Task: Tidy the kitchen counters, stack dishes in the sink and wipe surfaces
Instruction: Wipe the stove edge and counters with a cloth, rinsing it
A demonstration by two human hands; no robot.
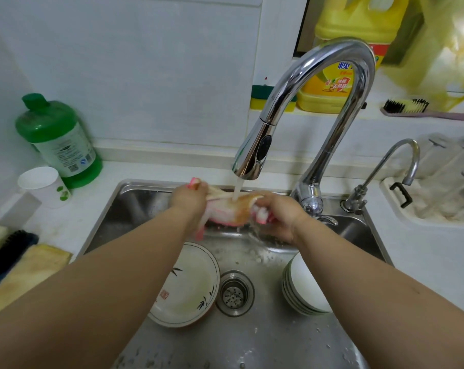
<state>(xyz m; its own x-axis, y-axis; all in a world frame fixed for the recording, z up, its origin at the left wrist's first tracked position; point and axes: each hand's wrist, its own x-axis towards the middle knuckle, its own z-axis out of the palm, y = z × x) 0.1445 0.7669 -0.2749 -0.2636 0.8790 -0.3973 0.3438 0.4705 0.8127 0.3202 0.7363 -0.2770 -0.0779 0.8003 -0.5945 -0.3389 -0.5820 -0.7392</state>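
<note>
On the far ledge, your big yellow plastic detergent jug (329, 83) carries Chinese label print, mostly blurred; "去异味" seems readable. The green plastic bottle (62, 141) far left shows a QR code, its text illegible.

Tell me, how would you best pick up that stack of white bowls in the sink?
Grip the stack of white bowls by its upper rim, reaching down from above on the drain side. It leans tilted against the sink wall, so that rim faces open.
</note>
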